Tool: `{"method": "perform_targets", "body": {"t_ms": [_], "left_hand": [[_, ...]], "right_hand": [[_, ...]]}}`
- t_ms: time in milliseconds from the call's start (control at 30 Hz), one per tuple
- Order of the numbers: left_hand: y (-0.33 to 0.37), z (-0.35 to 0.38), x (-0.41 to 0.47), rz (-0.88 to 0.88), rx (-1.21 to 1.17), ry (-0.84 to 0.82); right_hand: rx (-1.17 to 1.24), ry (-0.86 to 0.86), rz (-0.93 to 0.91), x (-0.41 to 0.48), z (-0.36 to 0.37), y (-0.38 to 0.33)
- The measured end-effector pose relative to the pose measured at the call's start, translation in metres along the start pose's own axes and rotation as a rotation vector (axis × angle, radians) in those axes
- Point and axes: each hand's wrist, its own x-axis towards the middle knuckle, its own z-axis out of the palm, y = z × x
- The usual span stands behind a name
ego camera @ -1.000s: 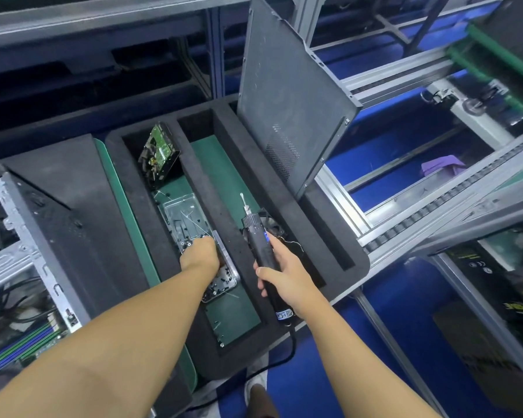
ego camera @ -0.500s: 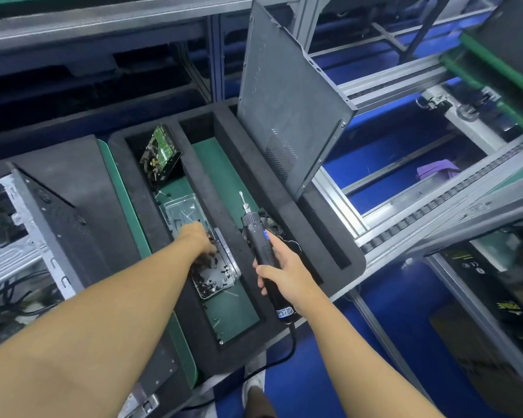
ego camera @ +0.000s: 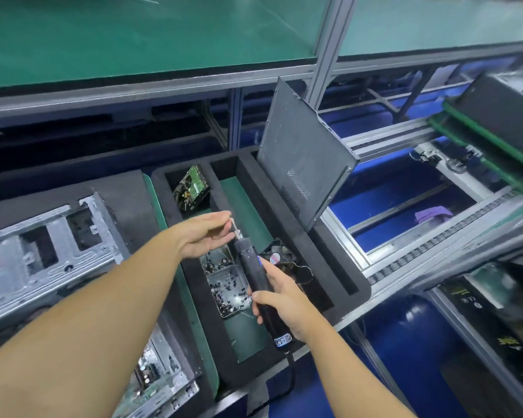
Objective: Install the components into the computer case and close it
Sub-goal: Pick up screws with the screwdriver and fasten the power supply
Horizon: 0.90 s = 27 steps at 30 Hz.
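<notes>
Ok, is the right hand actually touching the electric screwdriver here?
Touching. The head view shows the right hand wrapped round the electric screwdriver, fingers curled over its black barrel.

Leaning side panel (ego camera: 302, 164) blocks the foam tray's (ego camera: 341, 276) right; middle compartment (ego camera: 243, 206) free

An aluminium-framed workbench (ego camera: 349, 245) carries a green mat (ego camera: 198, 336), which shows as a narrow strip just left of the black foam tray (ego camera: 245, 375). Green also shows at the bottom of the tray's long compartments. The foam tray lies flat, with the bench rail along its right edge. Left of the tray, beyond the green strip, a black foam pad (ego camera: 124, 188) lies on the bench with the open computer case (ego camera: 43, 257) on it.
</notes>
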Motion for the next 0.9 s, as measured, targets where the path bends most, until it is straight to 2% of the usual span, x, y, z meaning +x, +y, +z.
{"method": "perform_targets", "body": {"t_ms": [200, 500, 733, 900], "left_hand": [[-0.002, 0.015, -0.017, 0.012, -0.153, -0.158], [-0.007, 0.028, -0.034, -0.048, -0.242, -0.279], [-0.007, 0.018, -0.04, -0.07, -0.211, -0.329], [-0.004, 0.01, -0.041, -0.02, -0.05, -0.31]], "right_hand": [[-0.005, 0.026, -0.031, -0.014, 0.012, -0.006], [0.008, 0.11, -0.004, -0.031, 0.017, -0.007], [0.017, 0.103, 0.001, -0.036, 0.019, -0.003], [0.03, 0.079, 0.013, -0.038, 0.023, 0.0]]}}
